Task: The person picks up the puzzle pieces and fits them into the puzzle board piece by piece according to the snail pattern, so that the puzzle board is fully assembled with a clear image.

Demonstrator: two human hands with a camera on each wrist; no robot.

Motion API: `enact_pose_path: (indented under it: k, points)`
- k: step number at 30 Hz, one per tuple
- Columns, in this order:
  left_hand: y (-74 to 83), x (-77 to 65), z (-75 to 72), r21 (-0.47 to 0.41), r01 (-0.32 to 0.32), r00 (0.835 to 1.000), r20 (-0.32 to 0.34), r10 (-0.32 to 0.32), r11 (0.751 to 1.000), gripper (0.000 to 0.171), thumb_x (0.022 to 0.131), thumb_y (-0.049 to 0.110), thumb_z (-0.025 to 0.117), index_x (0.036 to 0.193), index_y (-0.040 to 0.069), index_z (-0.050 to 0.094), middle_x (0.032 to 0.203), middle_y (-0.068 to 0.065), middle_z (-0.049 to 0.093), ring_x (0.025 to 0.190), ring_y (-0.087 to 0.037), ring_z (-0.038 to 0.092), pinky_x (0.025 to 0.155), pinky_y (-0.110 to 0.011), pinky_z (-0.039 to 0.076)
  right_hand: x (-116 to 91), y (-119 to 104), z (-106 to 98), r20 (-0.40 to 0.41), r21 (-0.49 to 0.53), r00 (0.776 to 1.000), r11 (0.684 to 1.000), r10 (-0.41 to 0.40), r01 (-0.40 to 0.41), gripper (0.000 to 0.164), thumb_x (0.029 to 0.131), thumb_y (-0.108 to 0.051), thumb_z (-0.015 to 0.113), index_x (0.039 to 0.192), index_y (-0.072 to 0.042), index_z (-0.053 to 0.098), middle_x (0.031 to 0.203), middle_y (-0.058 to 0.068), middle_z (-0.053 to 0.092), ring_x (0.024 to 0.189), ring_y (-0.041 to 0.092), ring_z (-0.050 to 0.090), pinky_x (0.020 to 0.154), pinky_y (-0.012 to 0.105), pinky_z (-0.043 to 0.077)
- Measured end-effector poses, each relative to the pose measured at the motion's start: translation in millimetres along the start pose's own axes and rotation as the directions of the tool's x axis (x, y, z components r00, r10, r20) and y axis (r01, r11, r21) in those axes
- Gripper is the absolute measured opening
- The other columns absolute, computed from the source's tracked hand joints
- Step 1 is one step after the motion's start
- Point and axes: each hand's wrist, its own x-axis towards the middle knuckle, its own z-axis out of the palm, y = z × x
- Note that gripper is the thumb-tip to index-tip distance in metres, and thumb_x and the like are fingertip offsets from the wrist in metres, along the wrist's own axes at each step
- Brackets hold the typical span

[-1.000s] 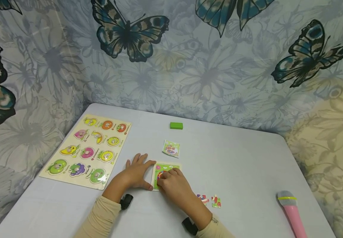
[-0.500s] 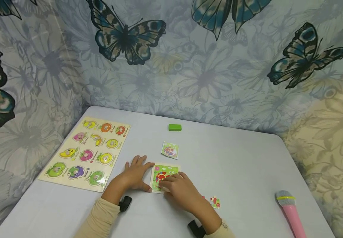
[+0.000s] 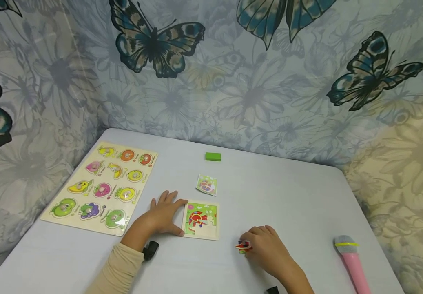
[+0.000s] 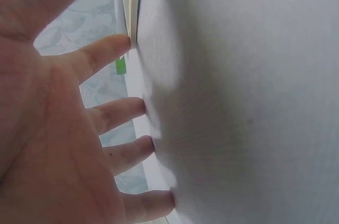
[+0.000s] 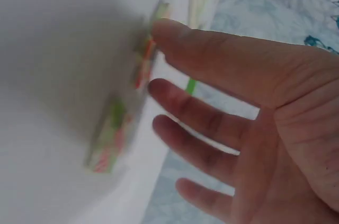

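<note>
My left hand lies spread on the table, with thumb and forefinger framing the left edge of a small puzzle board. Part of a red and green picture fills that board; a bare pale patch shows at its lower right. In the left wrist view a fingertip meets the board's corner. My right hand is over a red, white and green puzzle piece, thumb and fingertips right at it. The right wrist view shows thumb and fingers apart, beside this piece, and a second blurred piece on the table.
A large fruit puzzle board lies at the left. Beyond the small board are a small picture card and a green block. A pink toy microphone lies at the right. Patterned walls stand behind and to the left.
My right hand has left the small puzzle board and moved right to the loose pieces, uncovering the board's picture. My left hand stays at the board's left edge.
</note>
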Motion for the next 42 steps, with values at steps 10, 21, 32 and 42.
enact_pose_path:
  k: [10, 21, 32, 42]
  points:
    - [-1.2, 1.4, -0.6, 0.004, -0.005, 1.000, 0.007, 0.005, 1.000, 0.091, 0.063, 0.038, 0.090, 0.141, 0.018, 0.049, 0.156, -0.021, 0.025, 0.145, -0.047, 0.012, 0.106, -0.075, 0.013, -1, 6, 11, -0.043, -0.044, 0.998, 0.998, -0.046, 0.044, 0.030, 0.065, -0.012, 0.088, 0.090, -0.016, 0.073, 0.089, -0.008, 0.068, 0.089, 0.015, 0.061, 0.094, 0.042, 0.045]
    - [-2.7, 4.0, -2.0, 0.031, -0.002, 1.000, 0.009, 0.002, 1.000, 0.091, 0.063, 0.040, 0.090, 0.142, 0.020, 0.049, 0.156, -0.021, 0.025, 0.145, -0.047, 0.013, 0.107, -0.075, 0.013, 47, -29, 13, -0.099, -0.067, 0.978, 0.982, -0.185, 0.179, 0.027, 0.072, -0.018, 0.085, 0.097, -0.018, 0.075, 0.096, -0.005, 0.070, 0.093, 0.016, 0.062, 0.096, 0.043, 0.045]
    - [-2.3, 3.7, -1.2, 0.012, -0.012, 1.000, 0.011, 0.012, 1.000, 0.090, 0.064, 0.040, 0.089, 0.142, 0.019, 0.048, 0.157, -0.020, 0.024, 0.145, -0.046, 0.012, 0.107, -0.074, 0.012, 74, -54, 28, -0.097, -0.063, 0.964, 0.969, -0.246, 0.240, 0.024, 0.076, -0.025, 0.083, 0.099, -0.021, 0.077, 0.097, -0.006, 0.070, 0.095, 0.016, 0.062, 0.099, 0.042, 0.044]
    - [-2.2, 3.6, -0.9, 0.014, -0.010, 1.000, 0.013, 0.010, 1.000, 0.090, 0.064, 0.040, 0.089, 0.142, 0.019, 0.049, 0.157, -0.020, 0.024, 0.145, -0.047, 0.012, 0.107, -0.074, 0.013, 76, -59, 30, -0.107, -0.083, 0.967, 0.971, -0.233, 0.224, 0.019, 0.078, -0.026, 0.081, 0.096, -0.022, 0.078, 0.098, -0.005, 0.070, 0.097, 0.017, 0.061, 0.100, 0.048, 0.044]
